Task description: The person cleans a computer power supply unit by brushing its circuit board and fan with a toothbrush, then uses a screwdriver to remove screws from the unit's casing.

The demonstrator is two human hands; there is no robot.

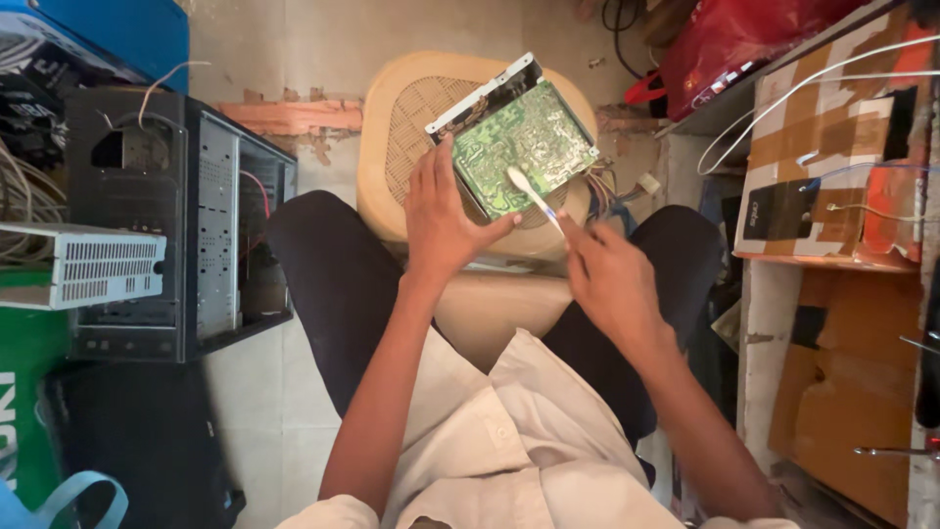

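Observation:
A green circuit board [524, 142] with a metal bracket along its far edge lies tilted on a beige plastic stool [406, 127] between my knees. My left hand [443, 211] grips the board's near-left edge, thumb against its underside corner. My right hand [607, 274] holds a white toothbrush [534, 196], whose bristle head rests on the board's green face. Coloured wires [607, 186] trail off the board's right side.
An open black computer case [176, 225] stands on the floor at left, a white vented metal box [83, 264] beside it. A cardboard-covered bench [832, 186] with white cables is at right, a red bag [734, 39] behind it.

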